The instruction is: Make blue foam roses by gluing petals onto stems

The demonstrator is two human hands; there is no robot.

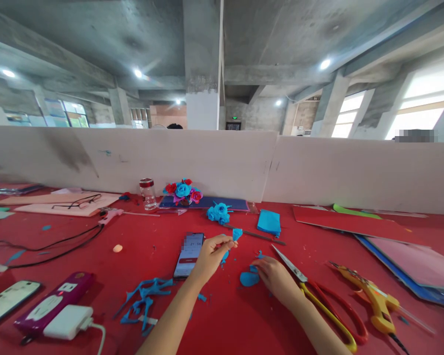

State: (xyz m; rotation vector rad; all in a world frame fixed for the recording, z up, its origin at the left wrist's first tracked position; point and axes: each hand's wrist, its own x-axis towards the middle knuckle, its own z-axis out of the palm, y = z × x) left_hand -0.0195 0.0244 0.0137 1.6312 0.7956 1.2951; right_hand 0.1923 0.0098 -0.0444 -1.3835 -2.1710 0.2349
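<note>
My left hand is closed in a pinch, holding up a small blue paper flower bud by its lower end. To the right, my right hand reaches low over the table, its bent fingertips at a small blue paper petal. A rounded blue paper petal lies just beside those fingers. More blue bits show below my left hand, partly hidden. Beyond the hands sit finished blue paper roses and a square stack of blue paper.
A phone lies left of my left hand, near blue paper scraps. Scissors and a yellow glue gun lie right. Behind are a glass jar, a mixed flower bunch and a white partition. A purple power strip lies left.
</note>
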